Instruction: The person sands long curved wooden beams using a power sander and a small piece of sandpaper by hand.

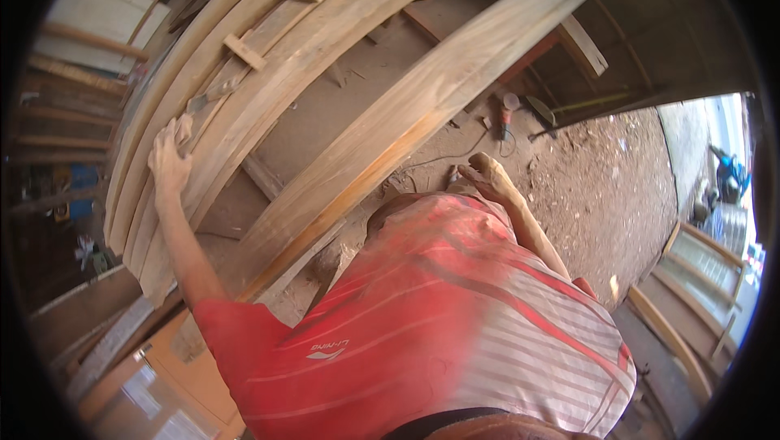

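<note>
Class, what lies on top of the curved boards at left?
A short wood block lies across the curved boards; the left hand is over them. Surface directly beneath the block is covered.

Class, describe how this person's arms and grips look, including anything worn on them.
The left grip and right grip are ungloved hands without discernible accessories. The left forearm and right forearm are bare; a short red sleeve shows on the left.

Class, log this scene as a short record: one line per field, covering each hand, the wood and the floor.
Left hand: at the side-by-side planks; grip unclear
Right hand: near the body; grip unclear
Separate wood: long board, right of the planks
Floor: brown, littered with pale bits; red tool on it
</note>
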Tool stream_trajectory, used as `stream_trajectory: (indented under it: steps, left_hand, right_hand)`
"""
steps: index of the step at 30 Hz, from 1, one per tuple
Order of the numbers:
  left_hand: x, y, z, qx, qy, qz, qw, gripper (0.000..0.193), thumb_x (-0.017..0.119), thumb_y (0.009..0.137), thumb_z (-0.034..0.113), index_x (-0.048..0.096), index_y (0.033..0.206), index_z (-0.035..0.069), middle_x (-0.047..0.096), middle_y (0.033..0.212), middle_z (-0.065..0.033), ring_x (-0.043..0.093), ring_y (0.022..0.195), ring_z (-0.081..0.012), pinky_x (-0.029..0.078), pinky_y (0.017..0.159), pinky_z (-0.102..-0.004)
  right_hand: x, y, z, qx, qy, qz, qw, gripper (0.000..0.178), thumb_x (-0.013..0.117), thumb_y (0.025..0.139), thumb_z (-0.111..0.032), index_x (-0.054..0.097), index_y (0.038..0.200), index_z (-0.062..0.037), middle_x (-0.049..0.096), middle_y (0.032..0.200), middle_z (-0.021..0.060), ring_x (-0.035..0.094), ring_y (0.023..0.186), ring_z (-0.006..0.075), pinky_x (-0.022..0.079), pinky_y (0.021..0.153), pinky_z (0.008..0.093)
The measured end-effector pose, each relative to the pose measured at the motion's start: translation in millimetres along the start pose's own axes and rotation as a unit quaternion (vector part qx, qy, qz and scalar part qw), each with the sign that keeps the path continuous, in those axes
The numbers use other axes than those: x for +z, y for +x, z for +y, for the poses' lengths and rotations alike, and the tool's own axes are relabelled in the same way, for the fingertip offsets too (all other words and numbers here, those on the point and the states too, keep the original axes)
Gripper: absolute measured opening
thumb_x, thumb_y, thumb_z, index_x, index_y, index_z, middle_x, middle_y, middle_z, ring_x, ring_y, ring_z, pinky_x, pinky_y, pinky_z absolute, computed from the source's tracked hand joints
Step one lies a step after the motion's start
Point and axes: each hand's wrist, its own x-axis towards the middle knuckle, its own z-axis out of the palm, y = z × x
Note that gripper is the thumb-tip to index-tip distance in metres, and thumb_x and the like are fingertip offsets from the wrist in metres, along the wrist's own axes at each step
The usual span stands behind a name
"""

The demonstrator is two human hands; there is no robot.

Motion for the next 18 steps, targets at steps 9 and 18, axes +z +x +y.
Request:
stream_trajectory:
  steps: [9, 18]
  left_hand:
    - [-28.4, -27.1, 38.8, -0.053, -0.083, 0.099, 0.99, 0.052, 0.076, 0.094, 0.018, 0.057, 0.14, 0.002, 0.061, 0.133, -0.02, 0.063, 0.125, -0.0383, 0.053, 0.104, -0.048]
    - [-28.5, -129.2, 357.5, 0.074, -0.641, -0.048, 0.762, 0.101, 0.074, 0.096, 0.035, 0.013, 0.168, 0.0, 0.046, 0.15, -0.0299, 0.061, 0.126, -0.0323, 0.06, 0.099, -0.0464]
  right_hand:
    - [25.9, -57.2, 14.5, 0.003, 0.092, 0.018, 0.996, 0.048, 0.072, 0.097, -0.04, 0.067, 0.119, 0.0022, 0.073, 0.106, 0.0239, 0.072, 0.101, 0.042, 0.056, 0.087, 0.0455]
    - [-33.5, -68.6, -92.2, -0.24, 0.245, 0.044, 0.938, 0.049, 0.081, 0.095, -0.023, 0.061, 0.134, -0.001, 0.071, 0.118, 0.0191, 0.075, 0.097, 0.0305, 0.061, 0.079, 0.0392]
